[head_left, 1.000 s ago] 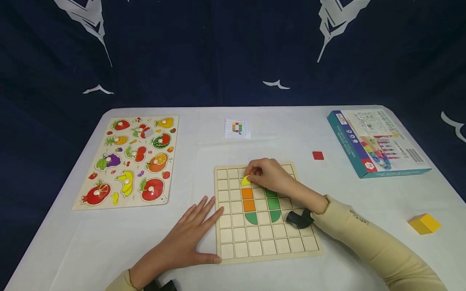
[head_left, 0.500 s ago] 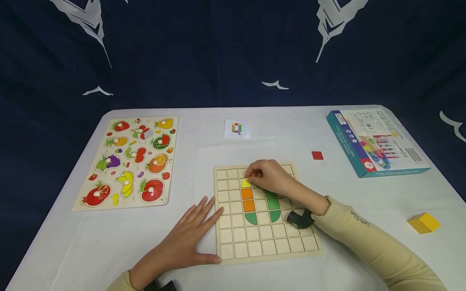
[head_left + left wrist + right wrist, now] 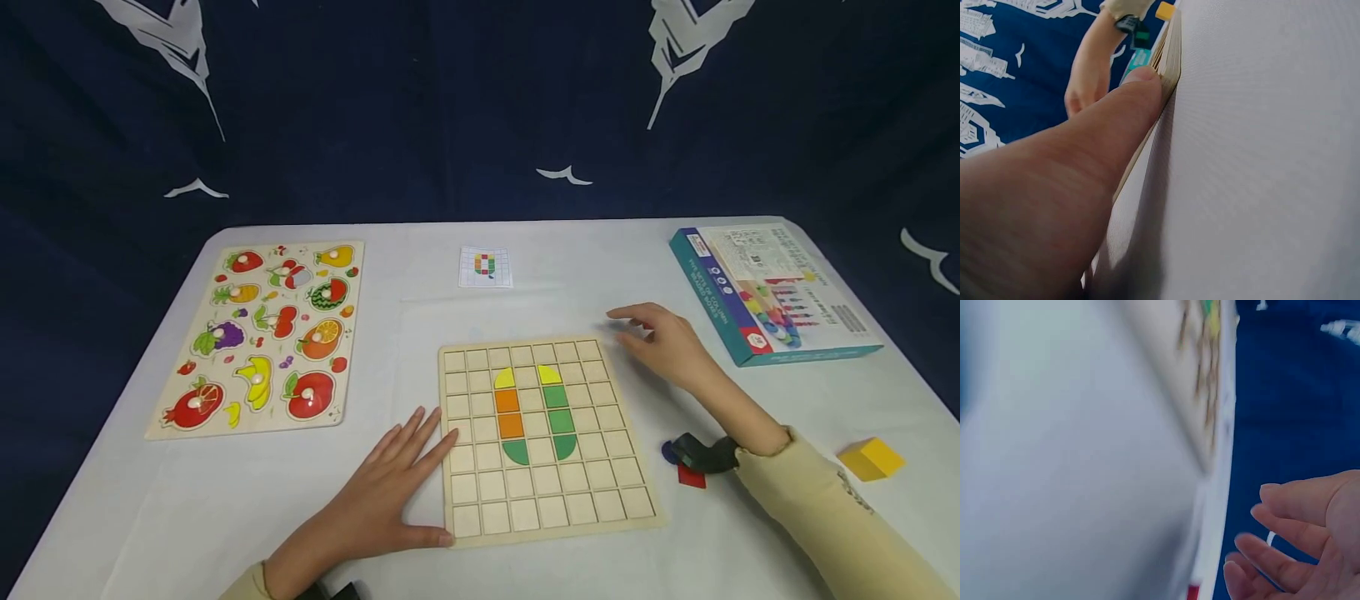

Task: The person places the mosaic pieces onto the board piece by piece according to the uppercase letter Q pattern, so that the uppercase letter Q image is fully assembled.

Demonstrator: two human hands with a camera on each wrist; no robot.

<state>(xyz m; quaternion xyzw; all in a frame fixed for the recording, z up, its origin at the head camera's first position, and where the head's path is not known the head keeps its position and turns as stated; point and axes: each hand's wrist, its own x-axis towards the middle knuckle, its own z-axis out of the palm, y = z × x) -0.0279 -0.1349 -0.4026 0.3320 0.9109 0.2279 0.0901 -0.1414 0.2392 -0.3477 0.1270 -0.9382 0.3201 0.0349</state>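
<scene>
My left hand [image 3: 382, 492] lies spread at the left side of a wooden grid board [image 3: 547, 525], its thumb [image 3: 1138, 87] at the near left corner and fingertips on the edge. On the board, two orange squares [image 3: 508, 414] stand between a yellow quarter-round [image 3: 505, 379] and a green quarter-round [image 3: 516, 452]. A second column has a yellow quarter-round [image 3: 549, 374], green squares [image 3: 559, 408] and a green quarter-round [image 3: 566, 447]. My right hand [image 3: 667, 346] hovers right of the board, fingers loosely bent with nothing between them. A red piece [image 3: 1193, 592] shows low in the right wrist view.
A printed pattern card [image 3: 485, 267] lies behind the board. A fruit puzzle [image 3: 255, 333] is at the left, a teal toy box [image 3: 772, 292] at the back right. A yellow block [image 3: 872, 459] sits far right. A red square [image 3: 692, 477] and blue piece [image 3: 669, 452] lie under the right wrist.
The right hand has let go of the left yellow quarter-round, now in its cell above the orange squares, and moved right off the board, over where a red square lay. The left hand stays put.
</scene>
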